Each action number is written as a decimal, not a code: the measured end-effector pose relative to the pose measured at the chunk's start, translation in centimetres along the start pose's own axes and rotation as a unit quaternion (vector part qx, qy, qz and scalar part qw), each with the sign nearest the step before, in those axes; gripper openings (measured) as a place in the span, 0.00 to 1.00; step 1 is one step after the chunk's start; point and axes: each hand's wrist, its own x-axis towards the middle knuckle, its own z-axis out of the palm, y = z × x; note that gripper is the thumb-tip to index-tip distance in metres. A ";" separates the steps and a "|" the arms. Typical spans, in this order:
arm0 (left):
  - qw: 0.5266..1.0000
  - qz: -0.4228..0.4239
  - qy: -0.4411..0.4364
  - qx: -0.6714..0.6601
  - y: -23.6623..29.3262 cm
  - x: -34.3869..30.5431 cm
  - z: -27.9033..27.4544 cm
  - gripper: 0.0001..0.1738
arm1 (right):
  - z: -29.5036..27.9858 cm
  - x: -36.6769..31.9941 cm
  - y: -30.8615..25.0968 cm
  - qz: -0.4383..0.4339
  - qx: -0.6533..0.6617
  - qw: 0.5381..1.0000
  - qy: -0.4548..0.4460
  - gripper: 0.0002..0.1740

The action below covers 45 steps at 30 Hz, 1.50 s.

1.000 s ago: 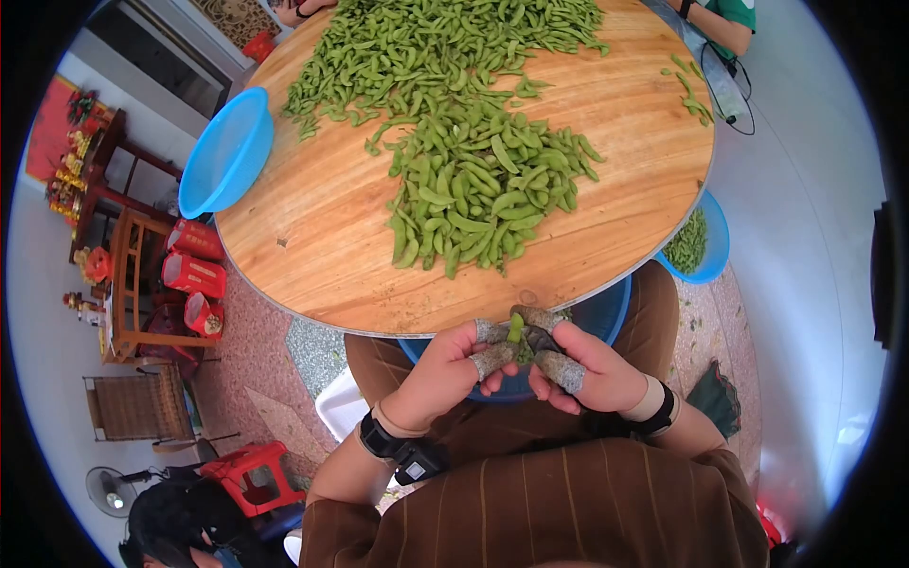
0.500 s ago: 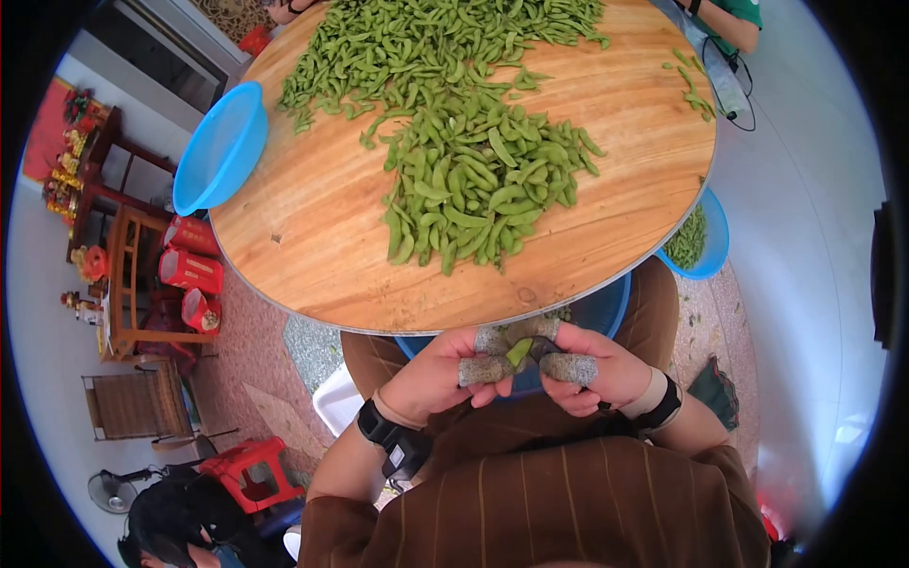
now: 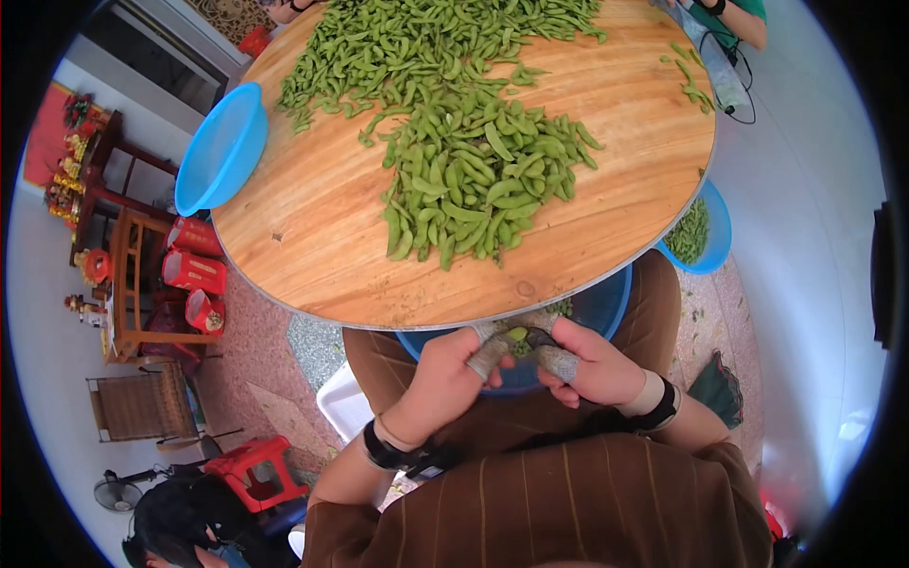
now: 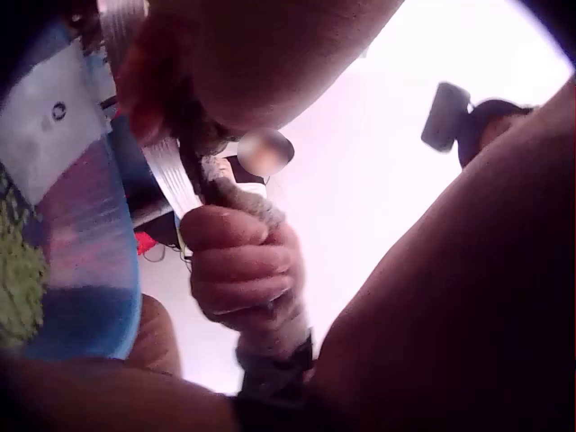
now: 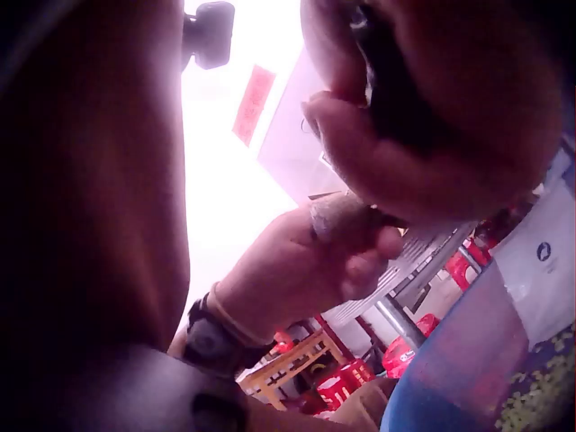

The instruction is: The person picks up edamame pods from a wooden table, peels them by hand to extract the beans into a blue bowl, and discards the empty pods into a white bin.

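Observation:
Close together at the table's near edge, both hands work on a green soybean pod point(image 3: 518, 334). My left hand point(image 3: 445, 374) pinches it between thumb and finger, both wrapped in grey covers. Meeting it from the other side, my right hand point(image 3: 606, 369) grips the pod with grey-covered fingertips, and something dark shows between them. In the right wrist view, a black piece point(image 5: 396, 85) shows inside the curled right hand. Below the hands, a blue basin point(image 3: 614, 308) holds shelled green beans point(image 5: 540, 387). The pod is largely hidden by the fingers.
A large pile of soybean pods point(image 3: 473, 180) lies on the round wooden table point(image 3: 312, 227). A blue bowl point(image 3: 222, 151) stands at its left edge. Another blue basin point(image 3: 718, 227) with green contents is below right. Another person's arm point(image 3: 739, 24) shows at the far right.
The green pod between the fingers has shifted and tilted; less of it shows now. Both hands stay together over the basin, with the fingertips drawn closer around it.

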 end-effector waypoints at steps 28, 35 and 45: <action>0.972 0.098 -0.032 0.211 -4.4 0.5 0.6 0.09 | -0.4 2.7 3.1 -0.261 -0.597 0.743 0.151 0.14; 0.991 -0.002 -0.124 0.054 -3.3 -0.6 -1.0 0.12 | -0.3 3.4 2.0 -0.191 -0.462 0.861 0.097 0.17; 0.975 0.104 0.015 0.197 -6.3 -2.1 -2.0 0.14 | -0.6 4.6 2.8 -0.259 -0.592 0.760 0.063 0.11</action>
